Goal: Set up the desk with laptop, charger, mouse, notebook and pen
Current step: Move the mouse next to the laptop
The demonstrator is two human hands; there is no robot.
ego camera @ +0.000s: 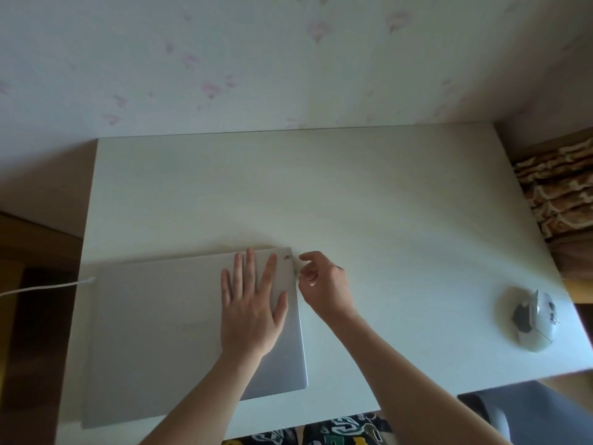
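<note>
**Closed laptop steadied while a small plug is held at its right edge**

A silver laptop (179, 332) lies closed and flat on the left half of a white desk (385, 203), its near edge close to the desk's front edge. The left hand (248, 303) rests palm down on the lid near the laptop's right side, fingers spread and pointing away from the person. The right hand (324, 284) sits just beside the laptop's right edge, near the far corner, with thumb and fingers curled together in a pinch around something small and pale at that edge; it is too small to tell exactly what it is or whether it is seated in a port.

A white cable (48, 285) reaches the laptop's left edge and trails off the left side of the desk. A grey-and-white mouse (534, 317) sits well apart from the laptop, near the desk's right edge. The far half of the desk is bare and meets a pale wall (288, 59) with faint pink flower prints.

To the right of the desk is a brown patterned fabric (558, 191). Below the desk's front edge, a printed garment (321, 433) in dark blue, green and yellow shows on the person's lap, and part of a grey chair (519, 409) appears at lower right.
</note>
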